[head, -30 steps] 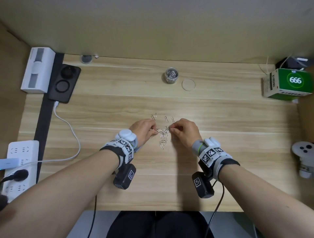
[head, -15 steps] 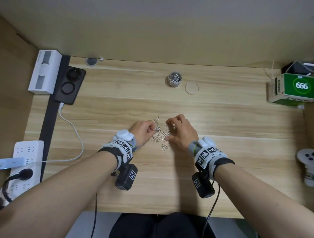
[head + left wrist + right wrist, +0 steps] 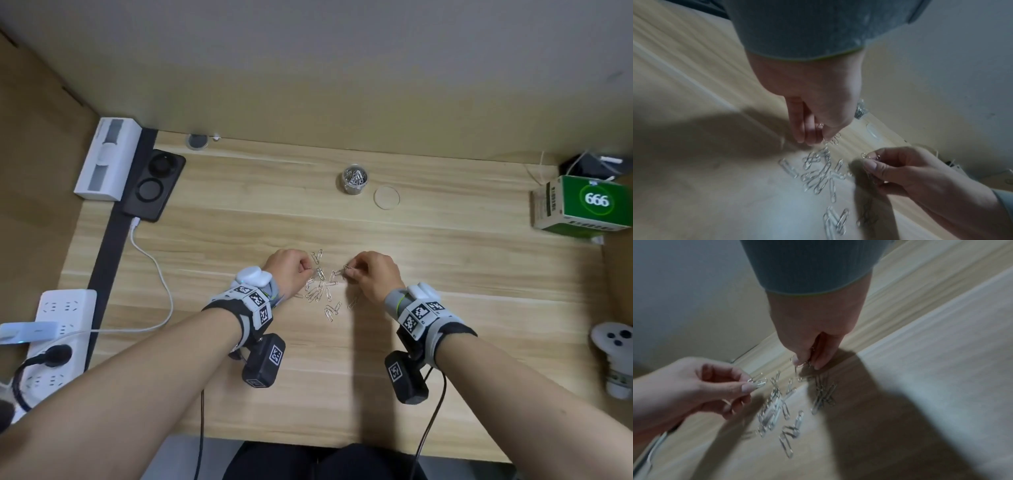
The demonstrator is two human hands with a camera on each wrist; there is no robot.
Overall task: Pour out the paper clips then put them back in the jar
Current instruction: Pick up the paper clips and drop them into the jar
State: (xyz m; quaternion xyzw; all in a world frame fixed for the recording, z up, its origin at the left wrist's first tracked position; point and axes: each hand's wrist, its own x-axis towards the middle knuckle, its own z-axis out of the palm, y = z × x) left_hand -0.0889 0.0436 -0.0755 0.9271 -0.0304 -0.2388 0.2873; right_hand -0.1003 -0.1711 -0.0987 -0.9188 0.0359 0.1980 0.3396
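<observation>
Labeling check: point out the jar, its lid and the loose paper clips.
jar [image 3: 356, 180]: head view, on its open top, clips inside.
lid [image 3: 386, 197]: head view, centre of the clear disc.
paper clips [image 3: 318, 291]: head view, middle of the pile between the hands.

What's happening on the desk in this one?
A person is gathering loose paper clips scattered on the wooden desk. The left hand and right hand each pinch a few clips above the pile. The jar stands farther back, open and already holding some clips, with its clear lid lying beside it. Many clips still lie on the desk.
</observation>
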